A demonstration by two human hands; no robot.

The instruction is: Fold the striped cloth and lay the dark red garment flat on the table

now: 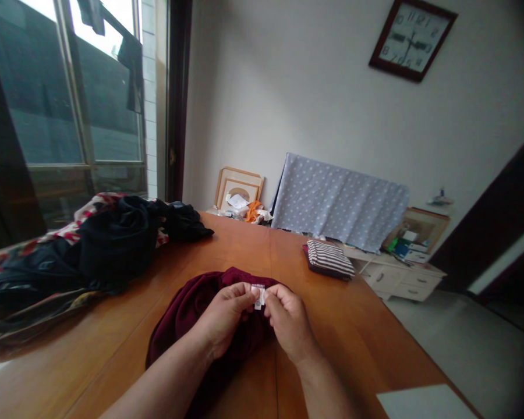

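Note:
A dark maroon garment (187,314) lies bunched on the wooden table in front of me, partly under my forearms. Its small white label (258,298) stands out between my two hands, the print too small to read. My left hand (229,314) pinches the label's left side between thumb and fingers. From the other side, my right hand (288,320) is closed in a pinch at the label's right edge. Both hands are just above the garment, and much of the cloth behind them is hidden.
A heap of dark and patterned clothes (113,250) covers the table's left side. Folded clothes, striped on top (329,259), sit near the far right edge of the table (332,326). A white sheet (423,402) lies at the near right corner. Beyond stands a cloth-draped object (338,201).

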